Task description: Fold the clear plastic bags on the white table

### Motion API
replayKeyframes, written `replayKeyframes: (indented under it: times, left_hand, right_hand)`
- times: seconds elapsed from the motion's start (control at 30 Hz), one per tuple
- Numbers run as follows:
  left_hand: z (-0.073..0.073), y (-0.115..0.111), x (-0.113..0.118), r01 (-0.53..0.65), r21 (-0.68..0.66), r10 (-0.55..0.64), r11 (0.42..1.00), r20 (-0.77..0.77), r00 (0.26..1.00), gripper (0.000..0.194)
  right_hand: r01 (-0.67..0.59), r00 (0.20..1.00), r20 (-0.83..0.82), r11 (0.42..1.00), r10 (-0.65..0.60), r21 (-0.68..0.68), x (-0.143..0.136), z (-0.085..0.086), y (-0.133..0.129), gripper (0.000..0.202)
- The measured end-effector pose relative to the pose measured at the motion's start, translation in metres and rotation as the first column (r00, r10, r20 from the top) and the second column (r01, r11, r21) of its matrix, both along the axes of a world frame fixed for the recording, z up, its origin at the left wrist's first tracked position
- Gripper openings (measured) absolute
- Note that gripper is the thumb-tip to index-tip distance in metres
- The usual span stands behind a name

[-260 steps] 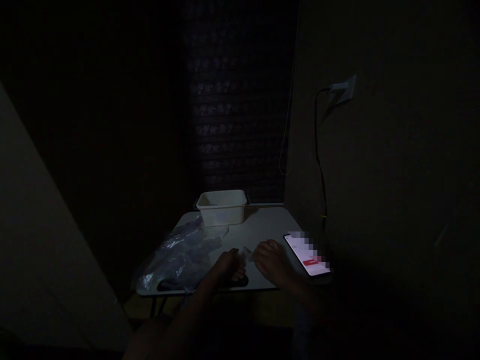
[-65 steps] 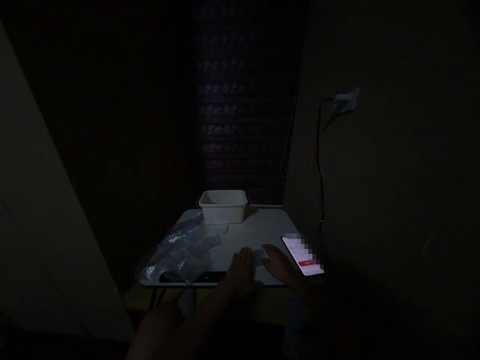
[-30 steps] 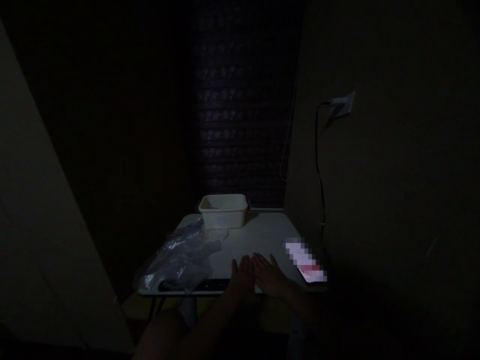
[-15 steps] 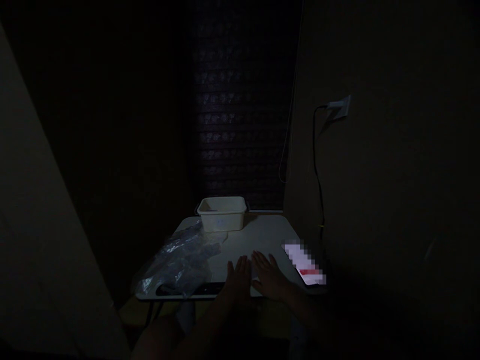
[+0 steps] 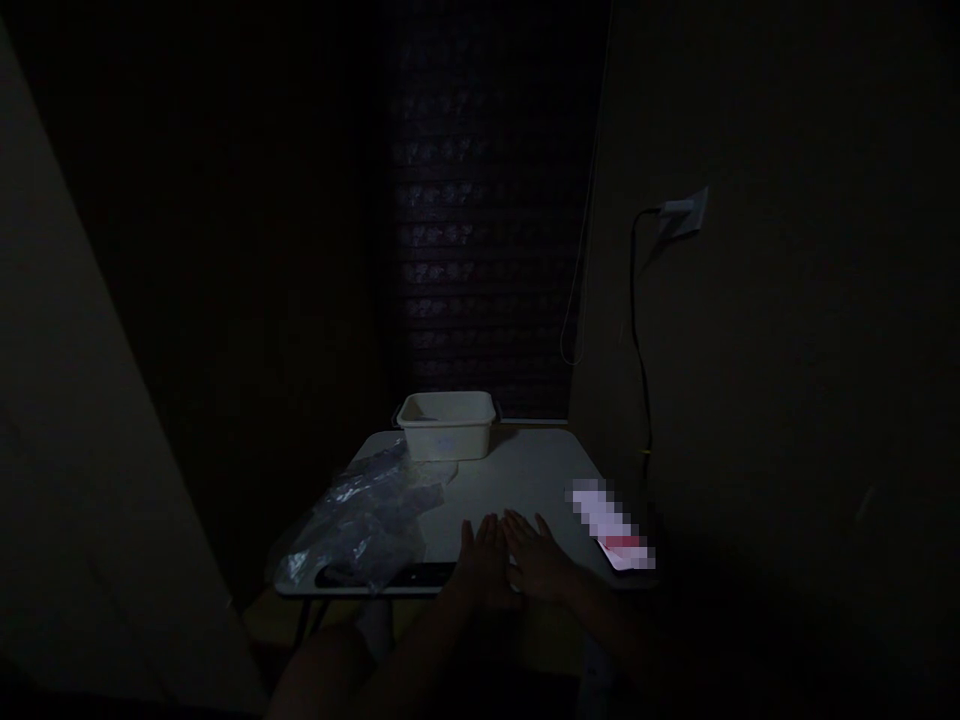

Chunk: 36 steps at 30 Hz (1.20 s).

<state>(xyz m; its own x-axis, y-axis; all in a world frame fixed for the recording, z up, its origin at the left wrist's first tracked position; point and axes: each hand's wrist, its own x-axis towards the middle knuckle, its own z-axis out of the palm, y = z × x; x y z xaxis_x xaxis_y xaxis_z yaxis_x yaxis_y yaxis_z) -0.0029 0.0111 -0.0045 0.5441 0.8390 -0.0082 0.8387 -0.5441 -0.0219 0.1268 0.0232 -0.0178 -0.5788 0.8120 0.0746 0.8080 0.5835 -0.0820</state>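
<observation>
In dim light, my left hand [image 5: 481, 565] lies over the front part of a small white folding table [image 5: 525, 470], fingers stretched forward. Beside it, my right hand [image 5: 538, 562] is spread out flat, its fingertips close to or touching those of the left. A small pale patch shows between the two; whether it is a thin sheet or the tabletop I cannot tell. To the left of my left hand lies a crumpled clear plastic bag [image 5: 367, 525]. A phone [image 5: 611, 528] with a lit, blurred screen rests to the right of my right hand.
A cream plastic basin [image 5: 448, 440] with side handles stands at the table's back. Behind it hangs a dark window blind [image 5: 480, 270] with a cord. A black cable [image 5: 639, 340] runs down from a wall socket [image 5: 686, 212] on the right.
My hands have come closer together, the left fingers now beside the right ones. The pale gap between them is narrower. The whole view has shifted slightly.
</observation>
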Motion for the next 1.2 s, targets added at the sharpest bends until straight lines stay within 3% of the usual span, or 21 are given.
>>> replayKeyframes:
  times: [0.47,0.63,0.77,1.03,1.2]
  left_hand:
    - [-0.006,0.001,-0.001,-0.014,0.032,0.014,0.999,-0.002,1.0,0.089]
    - [-0.005,0.0,-0.004,0.033,0.124,-0.039,0.992,0.042,0.998,0.091]
    - [-0.005,0.001,-0.005,0.08,0.086,-0.084,0.993,0.047,0.995,0.09]
    - [-0.014,0.008,-0.002,0.048,0.064,-0.05,0.997,0.027,0.998,0.09]
    - [-0.011,0.007,-0.001,0.036,0.031,-0.035,0.999,-0.024,0.999,0.088]
  right_hand:
    - [0.039,0.999,-0.004,0.997,-0.04,-0.06,-0.002,0.0,0.001,0.062]
    - [0.072,0.996,-0.046,0.996,-0.07,0.05,-0.002,-0.001,-0.002,0.065]
    - [0.07,0.997,-0.028,0.996,-0.068,0.052,-0.002,-0.002,-0.003,0.061]
    - [0.06,0.998,-0.022,0.998,-0.06,0.02,-0.001,-0.002,-0.003,0.061]
    - [0.063,0.998,-0.017,0.998,-0.063,0.006,-0.001,-0.002,-0.002,0.061]
